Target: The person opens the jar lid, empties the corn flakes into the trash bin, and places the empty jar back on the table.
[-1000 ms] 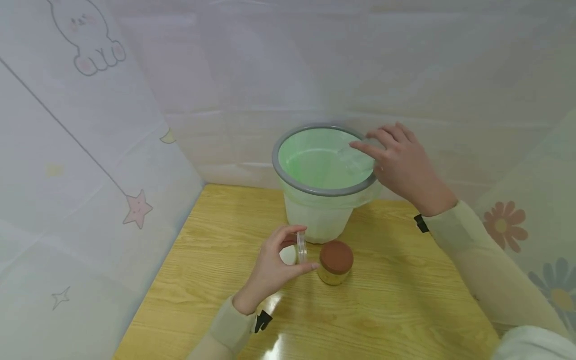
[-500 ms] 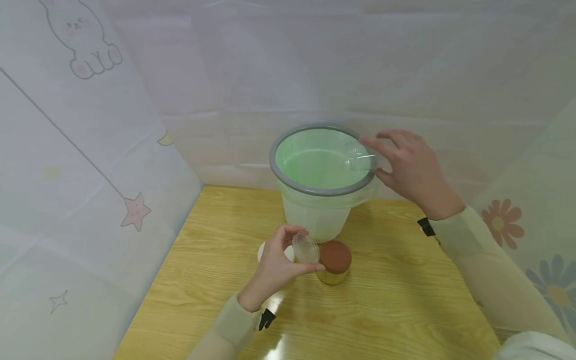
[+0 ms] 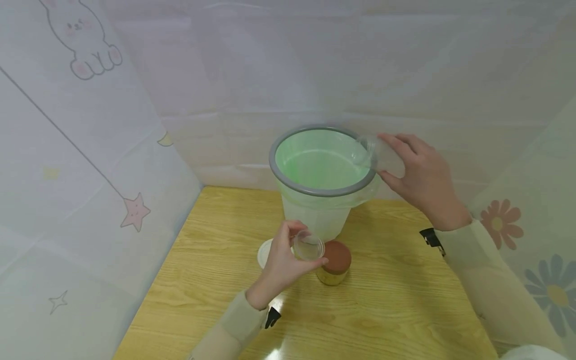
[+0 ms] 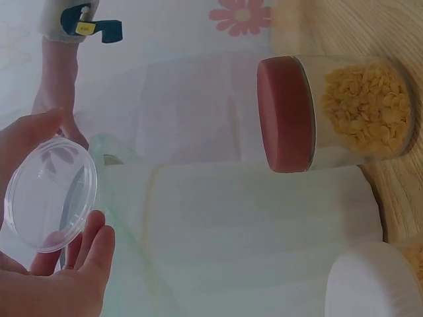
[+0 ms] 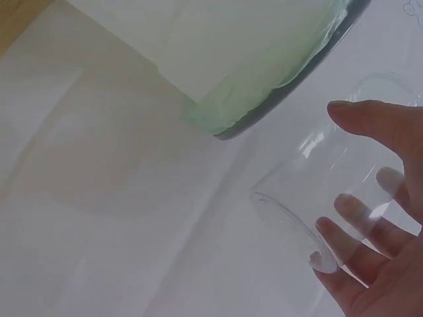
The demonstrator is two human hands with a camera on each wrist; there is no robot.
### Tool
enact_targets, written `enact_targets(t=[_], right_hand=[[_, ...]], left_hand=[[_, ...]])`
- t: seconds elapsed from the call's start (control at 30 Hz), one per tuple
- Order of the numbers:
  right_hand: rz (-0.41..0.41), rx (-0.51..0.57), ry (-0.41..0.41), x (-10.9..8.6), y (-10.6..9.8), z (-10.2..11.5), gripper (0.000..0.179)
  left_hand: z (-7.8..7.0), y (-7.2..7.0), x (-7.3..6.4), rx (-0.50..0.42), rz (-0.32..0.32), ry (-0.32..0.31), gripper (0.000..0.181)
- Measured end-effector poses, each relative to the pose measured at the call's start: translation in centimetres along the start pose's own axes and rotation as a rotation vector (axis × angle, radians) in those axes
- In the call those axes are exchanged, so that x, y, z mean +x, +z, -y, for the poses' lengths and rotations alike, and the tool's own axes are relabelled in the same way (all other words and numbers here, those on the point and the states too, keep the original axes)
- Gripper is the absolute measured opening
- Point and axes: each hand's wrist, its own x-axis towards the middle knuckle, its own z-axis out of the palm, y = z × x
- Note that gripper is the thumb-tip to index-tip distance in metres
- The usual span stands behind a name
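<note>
My left hand pinches a clear round plastic lid by its edge, between thumb and fingers, in front of the bin. In the left wrist view that lid faces the camera. My right hand grips a clear see-through jar, tilted onto its side at the right of the bin's grey rim. The right wrist view shows the jar with thumb on one side and fingers behind; no contents show in it. The green-lined white bin stands upright at the back.
A jar with a red-brown lid holds yellow flakes and stands just before the bin. Left of it is a white-lidded jar, partly behind my left hand. A printed cloth wall rises behind the wooden table.
My left hand has turned the clear lid from edge-on to face up toward the head camera. My right hand has drawn the clear jar rightward, partly out over the bin's rim.
</note>
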Motion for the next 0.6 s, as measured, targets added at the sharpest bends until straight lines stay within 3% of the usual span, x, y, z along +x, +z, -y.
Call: enact_targets(t=[0.13, 0.3, 0.43, 0.6], right_hand=[[-0.018, 0.009, 0.054, -0.9, 0.2, -0.1, 0.084], [-0.061, 0.052, 0.125, -2.1, 0.4, -0.3, 0.083], [-0.094, 0.110, 0.213, -3.1, 0.5, -0.4, 0.081], [-0.138, 0.170, 0.297, -4.4, 0.6, -0.3, 0.081]], left_hand=[[0.1, 0.3, 0.2, -0.028, 0.001, 0.022, 0.072], [0.0, 1.0, 0.4, -0.048, 0.038, -0.005, 0.076], [0.1, 1.6, 0.6, -0.010, 0.079, -0.007, 0.079], [0.6, 2.2, 0.9, 0.071, 0.115, 0.066, 0.077]])
